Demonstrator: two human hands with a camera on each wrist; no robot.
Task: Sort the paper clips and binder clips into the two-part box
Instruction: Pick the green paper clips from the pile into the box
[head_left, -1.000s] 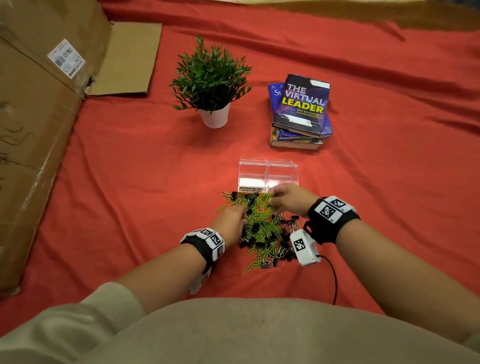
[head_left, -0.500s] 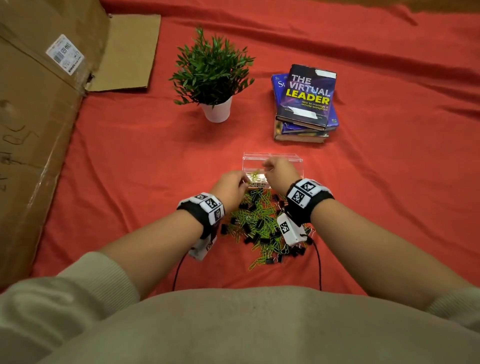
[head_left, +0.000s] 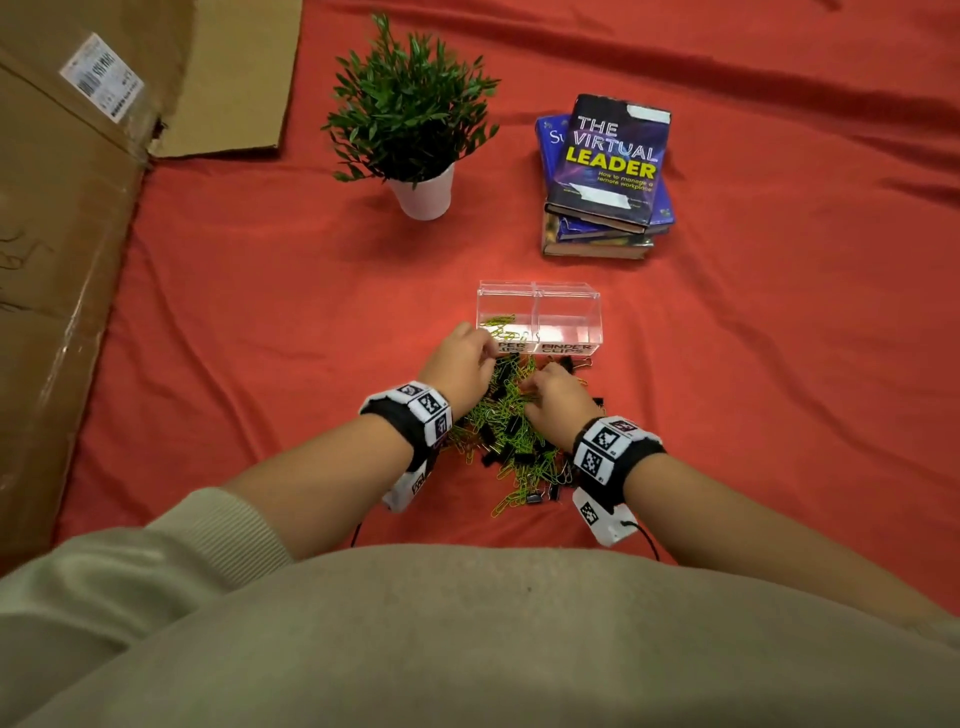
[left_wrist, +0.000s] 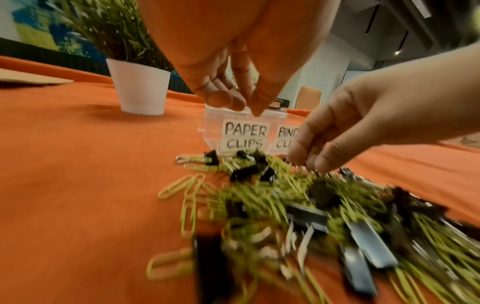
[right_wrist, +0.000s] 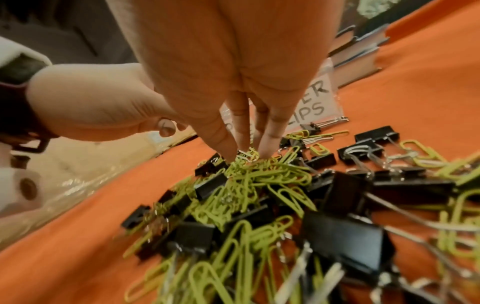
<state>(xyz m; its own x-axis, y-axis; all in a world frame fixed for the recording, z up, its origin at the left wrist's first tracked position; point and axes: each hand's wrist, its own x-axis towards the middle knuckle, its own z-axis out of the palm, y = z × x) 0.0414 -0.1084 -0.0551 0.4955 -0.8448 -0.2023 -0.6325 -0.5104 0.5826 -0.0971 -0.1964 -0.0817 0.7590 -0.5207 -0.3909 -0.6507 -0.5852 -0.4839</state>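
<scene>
A clear two-part box (head_left: 569, 322) stands on the red cloth, labelled PAPER CLIPS (left_wrist: 245, 134) on the left and BINDER CLIPS on the right. A few green paper clips (head_left: 498, 321) lie in its left part. In front of it is a mixed pile (head_left: 514, 441) of green paper clips and black binder clips (right_wrist: 340, 238). My left hand (head_left: 485, 344) hovers at the box's front left corner, its fingers (left_wrist: 223, 98) loosely together with nothing in them. My right hand (right_wrist: 245, 154) reaches down into the far end of the pile and pinches green paper clips.
A potted plant (head_left: 415, 114) in a white pot stands beyond the box to the left. A stack of books (head_left: 605, 176) sits beyond it to the right. Flattened cardboard (head_left: 62, 234) covers the left side. Red cloth lies around the pile.
Both hands have come back from over the box. The right hand dropped to the pile and the left hand lowered to the box's front. Green clips now lie in the left part.
</scene>
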